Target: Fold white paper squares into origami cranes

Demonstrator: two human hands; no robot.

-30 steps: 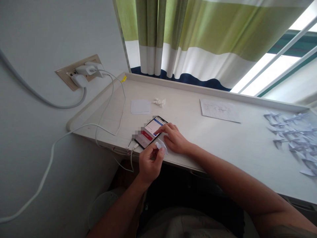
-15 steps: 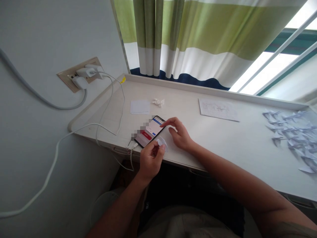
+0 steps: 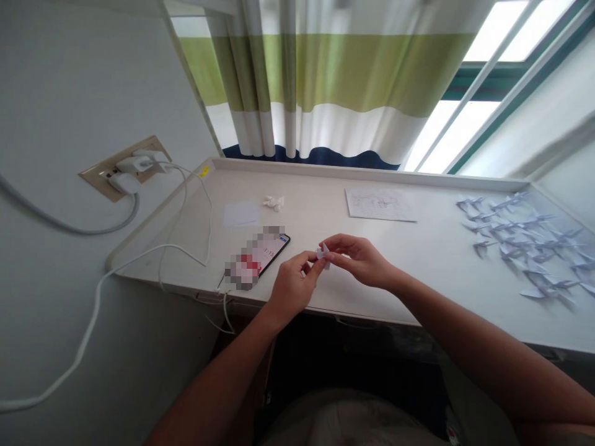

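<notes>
A small piece of folded white paper (image 3: pixel 325 249) is pinched between both hands, above the front part of the desk. My left hand (image 3: pixel 294 282) grips it from the left with thumb and forefinger. From the right, my right hand (image 3: pixel 360 257) holds the same paper, its fingers bent around the far side. Fingers hide much of the paper. Just left of my hands a phone (image 3: pixel 255 260) lies on the desk with its screen lit and a cable at its lower end. Several folded white paper cranes (image 3: pixel 525 235) sit in a cluster at the right.
On the white desk (image 3: pixel 297 220) lie white paper sheets (image 3: pixel 241 213), a crumpled tissue (image 3: pixel 274 202) and a sheet with writing (image 3: pixel 381 204). White cables run from a wall socket (image 3: pixel 125 168) over the left edge. A raised rim and a striped curtain (image 3: pixel 334 80) border the back.
My right hand has left the phone screen and now grips the folded paper together with my left hand. The phone screen shows a different display. The view has shifted to the right.
</notes>
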